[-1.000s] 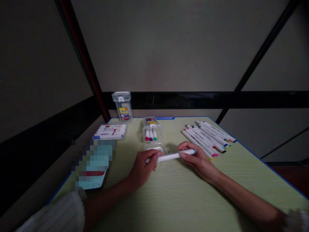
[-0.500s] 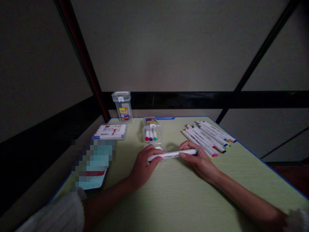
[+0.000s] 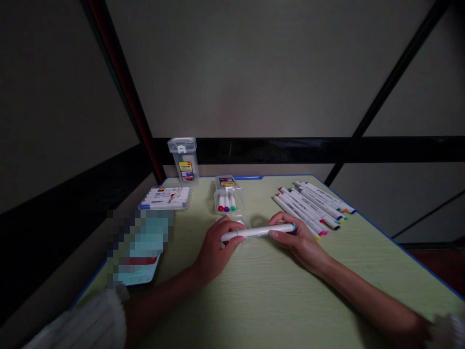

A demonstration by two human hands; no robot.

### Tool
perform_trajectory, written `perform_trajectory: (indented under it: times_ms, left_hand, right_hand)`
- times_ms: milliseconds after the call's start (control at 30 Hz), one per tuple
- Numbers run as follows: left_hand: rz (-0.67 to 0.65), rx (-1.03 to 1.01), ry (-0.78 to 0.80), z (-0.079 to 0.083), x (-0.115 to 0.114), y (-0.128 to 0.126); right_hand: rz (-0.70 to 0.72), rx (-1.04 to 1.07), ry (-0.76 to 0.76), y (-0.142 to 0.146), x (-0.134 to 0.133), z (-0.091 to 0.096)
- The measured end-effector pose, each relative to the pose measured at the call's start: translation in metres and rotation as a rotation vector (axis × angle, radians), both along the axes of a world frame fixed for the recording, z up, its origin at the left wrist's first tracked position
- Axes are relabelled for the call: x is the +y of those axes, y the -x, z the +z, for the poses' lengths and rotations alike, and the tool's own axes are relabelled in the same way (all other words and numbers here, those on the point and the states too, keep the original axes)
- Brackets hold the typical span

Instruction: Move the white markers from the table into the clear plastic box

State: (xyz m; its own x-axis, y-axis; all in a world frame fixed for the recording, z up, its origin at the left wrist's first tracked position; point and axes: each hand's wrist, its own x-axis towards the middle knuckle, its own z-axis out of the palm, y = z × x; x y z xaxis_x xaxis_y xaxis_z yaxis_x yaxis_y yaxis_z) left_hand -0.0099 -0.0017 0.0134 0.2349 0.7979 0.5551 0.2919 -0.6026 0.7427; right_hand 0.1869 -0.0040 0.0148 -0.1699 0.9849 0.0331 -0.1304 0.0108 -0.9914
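Observation:
A white marker (image 3: 257, 231) with a blue tip at its right end lies level between my hands, above the table. My left hand (image 3: 218, 246) pinches its left end between thumb and fingers. Around its right end, my right hand (image 3: 298, 242) is closed, thumb in front and fingers behind. Just behind the marker lies a clear plastic box (image 3: 230, 194) on its side, its lid open toward me and partly hidden by my left hand. Red, purple and green marker ends show in its mouth. Several white markers (image 3: 308, 206) with coloured ends lie to the right of my right hand.
At the back left stands a closed clear box (image 3: 184, 162) with a yellow label. A flat pack of white pens (image 3: 165, 198) lies before it. Nearer me is a partly pixelated phone-like object (image 3: 140, 271). The blue-edged table (image 3: 276, 310) meets a wall behind.
The marker has rolled slightly about its length, so its printed text has mostly turned out of sight. Both hands stay in nearly the same place, holding it.

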Motion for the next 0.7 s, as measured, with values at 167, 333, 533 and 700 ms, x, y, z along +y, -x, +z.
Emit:
perform_trajectory:
  times_ms: [167, 333, 533, 700]
  left_hand:
    - [-0.001, 0.005, 0.016, 0.0, 0.0001, -0.0002]
    - [-0.001, 0.007, 0.001, -0.0018, -0.0002, -0.0001]
    - [0.006, 0.016, -0.033, -0.0029, -0.0004, 0.0002]
    - [-0.027, 0.044, -0.115, -0.0008, -0.0021, -0.0007]
  right_hand:
    - [-0.006, -0.01, 0.003, 0.0004, -0.0003, 0.0016]
    - [0.006, 0.0, 0.009, -0.0003, -0.0001, 0.001]
    - [0.01, 0.024, 0.022, 0.0002, 0.0017, -0.0007]
    - [-0.005, 0.055, 0.022, 0.0003, 0.0036, -0.0029]
